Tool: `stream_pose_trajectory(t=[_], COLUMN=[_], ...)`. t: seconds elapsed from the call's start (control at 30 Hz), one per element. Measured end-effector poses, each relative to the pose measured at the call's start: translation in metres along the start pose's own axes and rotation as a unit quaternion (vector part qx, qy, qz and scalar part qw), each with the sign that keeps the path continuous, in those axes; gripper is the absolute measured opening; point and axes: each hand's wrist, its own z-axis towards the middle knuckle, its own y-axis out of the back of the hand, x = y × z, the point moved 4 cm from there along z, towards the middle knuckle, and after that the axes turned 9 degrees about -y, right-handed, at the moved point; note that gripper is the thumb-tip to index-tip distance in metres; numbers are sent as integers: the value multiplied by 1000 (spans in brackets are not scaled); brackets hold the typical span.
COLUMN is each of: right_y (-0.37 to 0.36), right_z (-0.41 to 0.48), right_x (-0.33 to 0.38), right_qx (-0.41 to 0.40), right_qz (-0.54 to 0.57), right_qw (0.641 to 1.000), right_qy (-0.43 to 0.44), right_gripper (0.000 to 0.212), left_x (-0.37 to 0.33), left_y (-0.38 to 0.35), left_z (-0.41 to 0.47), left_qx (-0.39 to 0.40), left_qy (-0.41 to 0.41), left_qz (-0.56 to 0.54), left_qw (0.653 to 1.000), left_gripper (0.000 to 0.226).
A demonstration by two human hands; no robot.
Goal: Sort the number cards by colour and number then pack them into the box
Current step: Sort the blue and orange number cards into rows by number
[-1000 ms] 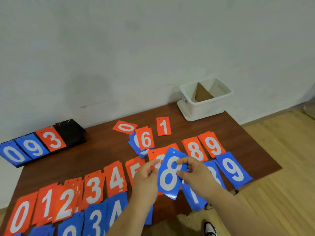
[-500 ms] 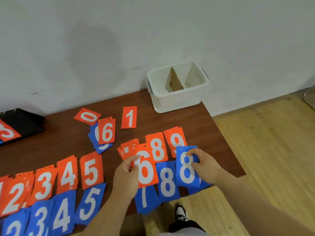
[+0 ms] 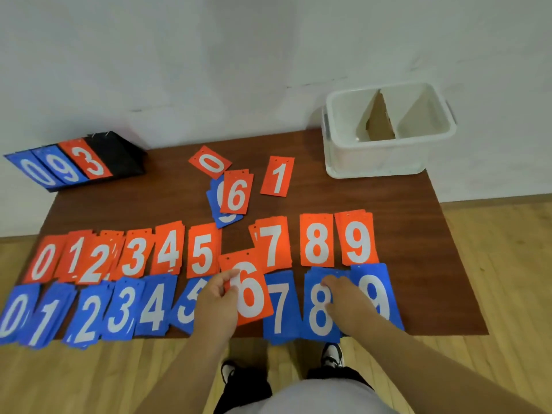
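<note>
Partly, left hand (image 3: 216,304) pinching orange 6 (image 3: 254,297) hides what seems blue 5 (image 3: 186,304).

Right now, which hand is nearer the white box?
Right. The right hand rests on the blue 8 card, at the near side of the table, roughly in line with the white box's left end. The left hand pinches the red 6 card, farther left.
</note>
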Motion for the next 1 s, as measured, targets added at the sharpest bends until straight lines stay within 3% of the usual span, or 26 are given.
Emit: stream_pose_trajectory(t=[0.13, 0.23, 0.33, 0.4, 0.5, 0.7, 0.87, 1.0], right_y=[5, 11, 19, 19, 13, -4, -5, -14], right_z=[-2, -8, -13, -15, -10, 26, 68, 93], right_x=[9, 12, 37, 71, 123, 180, 204, 214], right_qx=[-75, -102, -65, 11, 79, 26, -51, -64], right_qz=[-98, -94, 81, 230, 288, 263, 167, 76], right_qw=[992, 990, 995, 973, 953, 964, 984, 991], right_qy=[-13, -29, -14, 13, 56, 31, -36, -88], right_gripper=[39, 41, 27, 15, 15, 19, 18, 26], left_x=[11, 14, 13, 15, 20, 20, 16, 8], left_y=[5, 6, 9, 11, 17, 37, 35, 40], left_z=[-2, 0, 5, 9, 19, 79, 142, 186], left_qx=[6, 20, 29, 40, 52, 117, 205, 225], left_qy=[-1, 6, -3, -12, -23, -75, -138, -193], left_qz=[2, 4, 4, -5, -25, -12, 123, 169], left_qw=[1000, 1000, 1000, 999, 998, 990, 961, 940], left_gripper=[29, 29, 27, 28, 27, 30, 33, 29])
